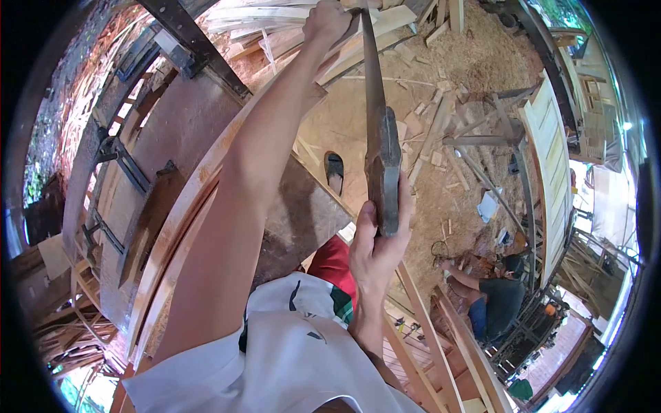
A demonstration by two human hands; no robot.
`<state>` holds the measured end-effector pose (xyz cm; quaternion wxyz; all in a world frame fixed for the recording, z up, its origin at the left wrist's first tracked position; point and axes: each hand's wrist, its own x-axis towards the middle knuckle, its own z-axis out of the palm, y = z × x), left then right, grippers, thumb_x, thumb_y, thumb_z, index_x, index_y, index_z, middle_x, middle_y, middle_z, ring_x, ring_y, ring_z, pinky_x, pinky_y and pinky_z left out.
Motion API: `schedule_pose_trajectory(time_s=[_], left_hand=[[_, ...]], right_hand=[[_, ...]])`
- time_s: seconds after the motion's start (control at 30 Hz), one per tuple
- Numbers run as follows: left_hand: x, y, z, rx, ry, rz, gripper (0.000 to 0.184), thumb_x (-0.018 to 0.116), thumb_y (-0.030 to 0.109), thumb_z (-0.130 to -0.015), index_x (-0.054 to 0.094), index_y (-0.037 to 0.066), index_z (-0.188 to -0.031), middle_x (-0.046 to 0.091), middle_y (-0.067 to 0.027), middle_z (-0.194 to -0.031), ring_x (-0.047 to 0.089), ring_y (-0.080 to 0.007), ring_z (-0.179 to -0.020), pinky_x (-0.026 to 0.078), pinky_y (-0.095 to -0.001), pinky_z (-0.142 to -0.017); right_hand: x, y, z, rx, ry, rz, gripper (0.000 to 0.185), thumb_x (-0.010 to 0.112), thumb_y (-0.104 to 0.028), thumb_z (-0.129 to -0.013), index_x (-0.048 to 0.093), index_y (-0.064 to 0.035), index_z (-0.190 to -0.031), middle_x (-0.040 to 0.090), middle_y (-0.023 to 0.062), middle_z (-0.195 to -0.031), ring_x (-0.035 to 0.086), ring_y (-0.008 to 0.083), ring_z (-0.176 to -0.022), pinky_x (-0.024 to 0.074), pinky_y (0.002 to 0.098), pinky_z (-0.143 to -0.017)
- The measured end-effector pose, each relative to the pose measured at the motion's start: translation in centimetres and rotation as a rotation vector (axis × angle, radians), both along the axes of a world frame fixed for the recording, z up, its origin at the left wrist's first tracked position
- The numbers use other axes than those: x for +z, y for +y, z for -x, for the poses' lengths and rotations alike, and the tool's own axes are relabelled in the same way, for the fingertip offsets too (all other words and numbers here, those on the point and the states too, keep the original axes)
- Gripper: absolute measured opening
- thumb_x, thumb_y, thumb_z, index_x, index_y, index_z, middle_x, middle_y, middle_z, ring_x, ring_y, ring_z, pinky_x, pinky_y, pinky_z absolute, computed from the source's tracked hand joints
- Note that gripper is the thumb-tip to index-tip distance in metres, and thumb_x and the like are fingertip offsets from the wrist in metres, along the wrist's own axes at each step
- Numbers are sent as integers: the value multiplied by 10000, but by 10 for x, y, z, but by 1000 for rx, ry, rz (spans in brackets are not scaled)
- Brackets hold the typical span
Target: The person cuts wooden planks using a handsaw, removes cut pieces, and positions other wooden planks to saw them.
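My right hand is wrapped round the dark handle of a handsaw. Its long narrow blade points away from me, up to the top edge of the view. Beside the blade's far end, my left hand is closed at the edge of a wooden board; its fingers are partly hidden. The left forearm crosses above a long curved-looking timber on my left. A dark flat panel lies below my arms, in front of my shirt.
Sawdust and offcuts cover the floor ahead. Stacked slats lie at the far left, near a workbench. A panelled door stands on trestles at right. A co-worker crouches at lower right, near long planks.
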<state>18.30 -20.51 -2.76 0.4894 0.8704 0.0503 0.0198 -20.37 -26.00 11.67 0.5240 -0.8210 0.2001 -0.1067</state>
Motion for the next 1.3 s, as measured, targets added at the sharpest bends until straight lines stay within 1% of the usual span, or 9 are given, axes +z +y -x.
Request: schedule_pose_trajectory(time_s=[0.07,0.17,0.23,0.4,0.63,0.87,0.97,1.2,1.3], left_hand=[[8,-2,2,-43,55,-27,442,712,496,-864,745,56,-896,730,-251,-987,683,-472,-974,545,-527,-838],[-11,-5,-8,38,11,-42,428,713,490,-867,745,64,-901,730,-249,-1002,685,-468,-979,547,-529,-843],[-42,-9,-34,77,35,-60,453,710,513,-869,744,63,-901,728,-252,-1005,687,-467,-989,547,-536,-858],[24,-3,15,41,14,-111,472,693,522,-884,743,53,-898,730,-253,-997,689,-466,-997,544,-548,-869],[-1,-3,-2,21,-13,-82,454,716,515,-877,746,62,-884,737,-237,-985,687,-469,-1000,535,-556,-862],[26,-2,18,18,17,-77,440,725,519,-868,753,80,-897,737,-230,-1021,684,-455,-1026,534,-552,-862],[21,-1,17,53,-11,-89,439,727,528,-867,750,90,-886,738,-219,-1034,680,-443,-1046,534,-546,-854],[5,-4,3,21,42,-108,458,733,578,-854,749,126,-932,744,-189,-1069,693,-398,-1055,517,-558,-899],[-7,-5,0,76,19,-27,335,707,407,-841,781,181,-1076,721,-189,-1185,648,-351,-1201,348,-610,-1116]], right_hand=[[-3,2,0,7,-10,31,576,552,-26,-970,400,46,-1521,636,173,-1247,612,198,-1091,480,310,-954],[-11,5,-2,23,-72,205,669,621,-10,-913,382,-10,-1537,654,126,-847,616,164,-687,518,295,-673],[-13,10,-10,5,-61,152,671,617,-7,-911,378,2,-1538,644,123,-838,612,164,-699,516,293,-678],[-17,4,-2,17,-111,124,672,603,-7,-915,369,4,-1546,643,119,-840,610,162,-706,519,293,-685],[-10,6,0,16,-75,108,636,600,-13,-928,390,11,-1527,707,170,-969,663,168,-741,536,307,-695],[-13,3,-20,31,-175,195,630,573,-16,-950,362,-5,-1543,728,216,-1087,694,176,-815,548,307,-734],[-7,7,-4,-72,-47,-66,599,604,-37,-953,399,0,-1515,720,227,-1078,691,193,-802,540,293,-723],[-17,-1,-45,-3,-103,185,589,622,-57,-955,414,-5,-1503,701,235,-1084,693,249,-900,533,339,-818],[-1,5,14,-26,-82,33,615,625,-51,-945,400,21,-1512,677,250,-1200,688,275,-993,529,351,-873]])
